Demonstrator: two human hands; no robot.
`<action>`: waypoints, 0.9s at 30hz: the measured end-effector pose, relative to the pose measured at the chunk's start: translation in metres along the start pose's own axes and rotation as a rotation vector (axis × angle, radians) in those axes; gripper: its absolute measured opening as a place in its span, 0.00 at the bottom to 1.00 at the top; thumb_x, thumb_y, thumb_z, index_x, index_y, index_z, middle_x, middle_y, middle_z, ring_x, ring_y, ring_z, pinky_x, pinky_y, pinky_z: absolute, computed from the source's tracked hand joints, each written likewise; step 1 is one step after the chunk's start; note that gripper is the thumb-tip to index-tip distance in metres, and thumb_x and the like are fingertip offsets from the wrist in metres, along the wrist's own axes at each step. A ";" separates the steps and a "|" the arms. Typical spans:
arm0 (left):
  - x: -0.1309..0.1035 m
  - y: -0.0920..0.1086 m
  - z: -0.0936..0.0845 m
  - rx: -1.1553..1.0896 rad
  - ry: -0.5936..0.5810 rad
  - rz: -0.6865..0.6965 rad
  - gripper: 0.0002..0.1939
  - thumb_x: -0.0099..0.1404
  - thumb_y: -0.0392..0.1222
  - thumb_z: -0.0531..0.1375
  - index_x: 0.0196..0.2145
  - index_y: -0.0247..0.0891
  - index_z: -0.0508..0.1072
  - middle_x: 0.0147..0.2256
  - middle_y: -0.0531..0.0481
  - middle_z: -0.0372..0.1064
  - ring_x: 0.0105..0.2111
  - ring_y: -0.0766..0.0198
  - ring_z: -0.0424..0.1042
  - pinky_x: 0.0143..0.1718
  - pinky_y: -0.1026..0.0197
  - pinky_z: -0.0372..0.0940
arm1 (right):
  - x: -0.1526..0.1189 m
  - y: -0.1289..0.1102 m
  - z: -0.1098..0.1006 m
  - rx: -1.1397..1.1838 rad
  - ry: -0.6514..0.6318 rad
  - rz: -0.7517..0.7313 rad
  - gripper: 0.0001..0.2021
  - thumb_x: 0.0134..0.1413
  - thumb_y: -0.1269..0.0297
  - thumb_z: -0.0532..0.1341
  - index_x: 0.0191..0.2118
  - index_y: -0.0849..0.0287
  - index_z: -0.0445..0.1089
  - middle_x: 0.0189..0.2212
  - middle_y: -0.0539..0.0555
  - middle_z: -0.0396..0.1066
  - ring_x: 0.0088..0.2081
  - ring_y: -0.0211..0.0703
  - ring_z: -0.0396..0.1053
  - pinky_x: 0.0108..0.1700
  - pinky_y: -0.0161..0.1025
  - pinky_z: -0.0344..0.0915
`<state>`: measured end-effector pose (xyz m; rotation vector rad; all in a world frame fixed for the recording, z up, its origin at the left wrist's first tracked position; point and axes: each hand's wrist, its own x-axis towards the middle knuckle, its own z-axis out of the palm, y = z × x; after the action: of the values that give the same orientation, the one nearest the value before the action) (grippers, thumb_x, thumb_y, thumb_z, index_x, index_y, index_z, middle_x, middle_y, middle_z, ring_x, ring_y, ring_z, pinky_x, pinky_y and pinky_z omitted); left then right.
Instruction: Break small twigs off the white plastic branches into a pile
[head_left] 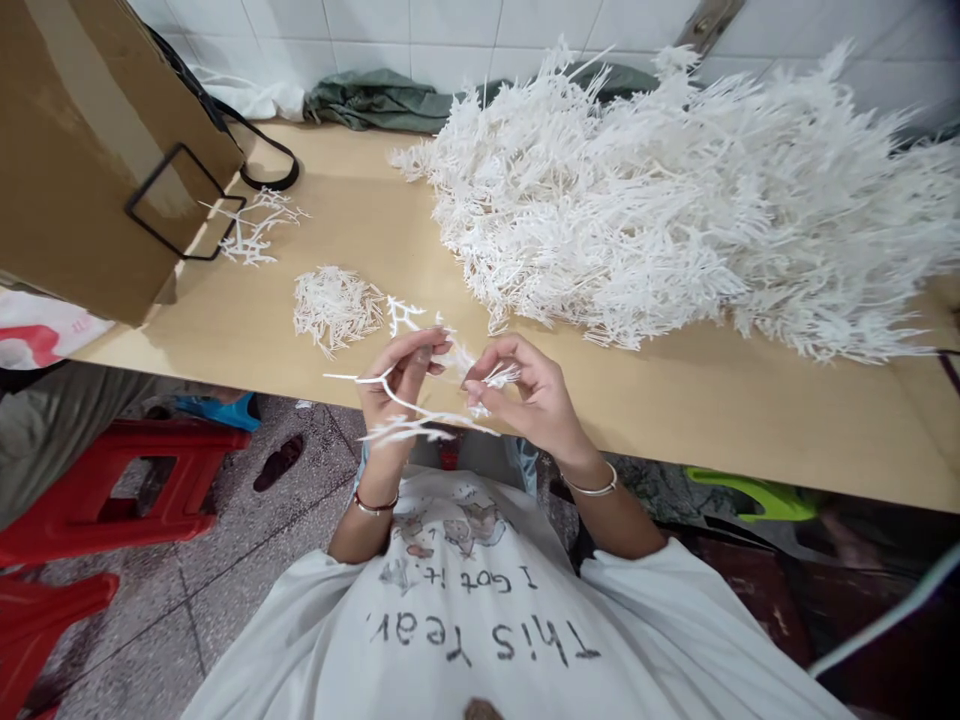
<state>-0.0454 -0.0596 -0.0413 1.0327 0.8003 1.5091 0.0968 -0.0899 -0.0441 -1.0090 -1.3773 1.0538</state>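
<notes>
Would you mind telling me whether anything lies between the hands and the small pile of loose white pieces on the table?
Nothing visible does. The left hand and right hand hold a white plastic branch above the table edge; only bare wood separates them from the small pile.

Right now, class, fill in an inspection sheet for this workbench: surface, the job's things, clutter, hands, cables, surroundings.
Surface: tan wooden bench against a white tiled wall.
Job's things: white plastic sprue held above the bench edge; small heap of snapped-off pieces; large pile of sprues at the right.
Clutter: stripped sprue frames; cardboard box at the left; green cloth by the wall.
Hands: left hand pinches the sprue; right hand pinches small white pieces; bracelets on both wrists.
Cables: black strap or cord looped beside the box.
Surroundings: red stools, a sandal on the speckled floor, a green object under the bench.
</notes>
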 end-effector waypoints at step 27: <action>-0.004 0.002 -0.021 -0.201 -0.414 -0.622 0.11 0.63 0.38 0.57 0.40 0.34 0.77 0.47 0.44 0.73 0.49 0.61 0.71 0.52 0.64 0.65 | 0.007 -0.034 -0.023 -0.097 0.251 -0.094 0.07 0.46 0.61 0.68 0.29 0.54 0.70 0.23 0.47 0.70 0.22 0.34 0.65 0.20 0.33 0.60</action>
<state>-0.0650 -0.0626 -0.0487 0.8040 0.5828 0.7903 0.1184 -0.0900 -0.0086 -1.0969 -1.2654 0.7682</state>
